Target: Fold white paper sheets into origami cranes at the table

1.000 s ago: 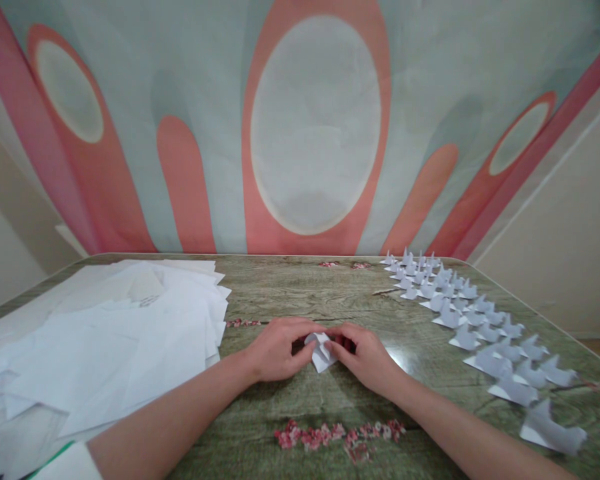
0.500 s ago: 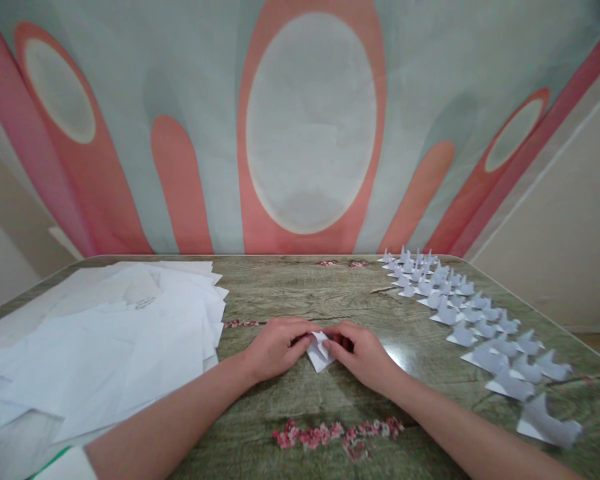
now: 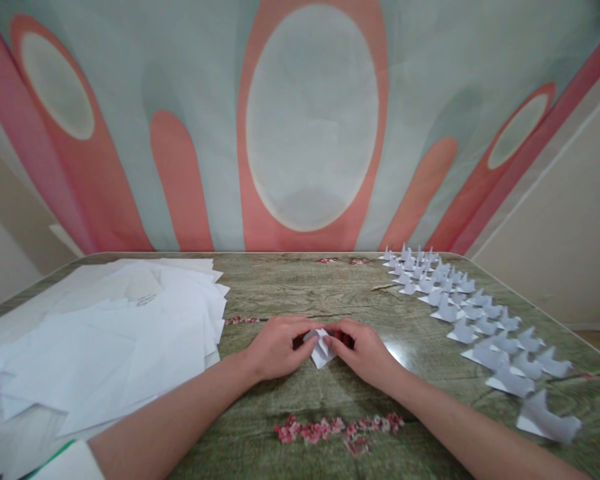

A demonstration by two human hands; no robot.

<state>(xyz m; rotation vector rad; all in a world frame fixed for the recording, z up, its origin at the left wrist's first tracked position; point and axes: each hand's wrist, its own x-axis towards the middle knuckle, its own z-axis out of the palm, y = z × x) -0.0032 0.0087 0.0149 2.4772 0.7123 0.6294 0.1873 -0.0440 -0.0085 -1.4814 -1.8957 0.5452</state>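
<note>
Between my hands, a small folded white paper [image 3: 323, 355] is held just above or on the table, one pointed corner toward me. My left hand [image 3: 281, 347] pinches its left side with thumb and fingers. On the other side, my right hand [image 3: 361, 347] grips the paper's right edge, its thumb pressed near the middle fold. The fingertips meet behind the paper and are partly hidden by it.
Loose white paper sheets [image 3: 125, 340] lie in a wide pile on the left of the wood-patterned table [image 3: 290, 287]. Several rows of folded paper birds [image 3: 510, 380] stand along the right side. A painted wall [image 3: 310, 120] rises behind the table.
My left thumb has shifted slightly right across the folded paper, and the paper's left flap shows more behind it. The view has tilted slightly; both hands stay in place.
</note>
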